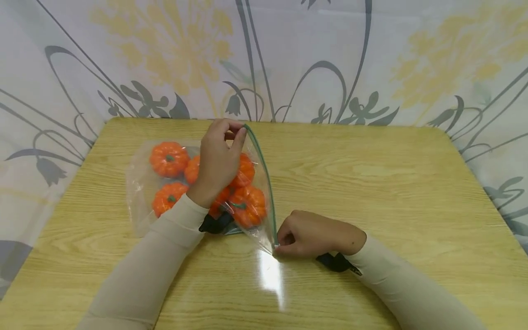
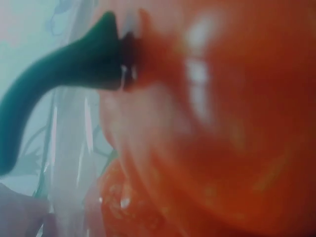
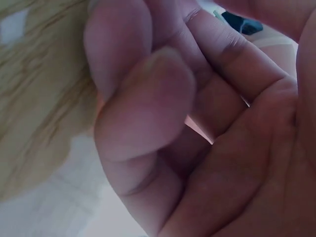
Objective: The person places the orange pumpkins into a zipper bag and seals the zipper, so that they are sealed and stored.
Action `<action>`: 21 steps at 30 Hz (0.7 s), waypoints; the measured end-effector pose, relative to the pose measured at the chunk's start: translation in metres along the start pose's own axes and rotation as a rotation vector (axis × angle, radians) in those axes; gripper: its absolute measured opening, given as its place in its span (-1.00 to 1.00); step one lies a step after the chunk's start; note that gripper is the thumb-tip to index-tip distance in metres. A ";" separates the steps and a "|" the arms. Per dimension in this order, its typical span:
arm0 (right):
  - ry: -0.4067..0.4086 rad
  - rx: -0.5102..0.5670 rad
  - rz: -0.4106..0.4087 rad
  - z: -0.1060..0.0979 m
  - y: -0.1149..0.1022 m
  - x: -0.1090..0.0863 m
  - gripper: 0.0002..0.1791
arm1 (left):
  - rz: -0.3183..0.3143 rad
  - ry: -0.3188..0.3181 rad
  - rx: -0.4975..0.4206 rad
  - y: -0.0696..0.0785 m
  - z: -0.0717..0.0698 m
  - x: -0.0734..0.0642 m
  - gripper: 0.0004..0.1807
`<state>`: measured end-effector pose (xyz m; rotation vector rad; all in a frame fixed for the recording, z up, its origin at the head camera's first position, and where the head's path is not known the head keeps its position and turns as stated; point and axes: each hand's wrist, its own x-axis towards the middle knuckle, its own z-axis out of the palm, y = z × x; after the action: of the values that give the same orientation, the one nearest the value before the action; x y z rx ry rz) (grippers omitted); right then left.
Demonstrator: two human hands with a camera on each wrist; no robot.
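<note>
A clear zip bag lies on the table's left half with several small orange pumpkins inside. Its mouth, edged by a green zip strip, faces right. My left hand reaches over the bag and pinches the strip's far end between thumb and fingers. At the near end, my right hand pinches the bag's corner by a small white slider. The left wrist view is filled by a pumpkin with a dark green stem. Curled fingers fill the right wrist view, hiding the slider.
The bag rests on a wood-grain table. A pale curtain with yellow and grey flowers hangs behind the table's far edge and along both sides. Black straps sit on both wrists, below light sleeves.
</note>
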<state>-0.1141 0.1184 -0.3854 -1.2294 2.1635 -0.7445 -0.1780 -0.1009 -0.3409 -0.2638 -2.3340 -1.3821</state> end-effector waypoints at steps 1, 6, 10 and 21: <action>-0.004 0.005 0.007 0.000 0.000 0.000 -0.62 | 0.000 0.000 -0.006 -0.001 0.001 0.000 -0.78; -0.024 0.049 0.036 -0.001 0.003 -0.001 -0.67 | -0.014 -0.040 -0.008 -0.001 0.003 0.001 -0.77; -0.045 0.071 0.027 -0.002 0.007 -0.003 -0.67 | -0.025 -0.137 0.007 0.003 0.006 0.001 -0.68; -0.076 0.132 0.041 -0.001 0.011 -0.001 -0.68 | -0.096 -0.368 0.049 -0.002 0.013 -0.010 -0.44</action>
<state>-0.1207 0.1240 -0.3922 -1.1248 2.0383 -0.7972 -0.1728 -0.0898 -0.3521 -0.4277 -2.7069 -1.4172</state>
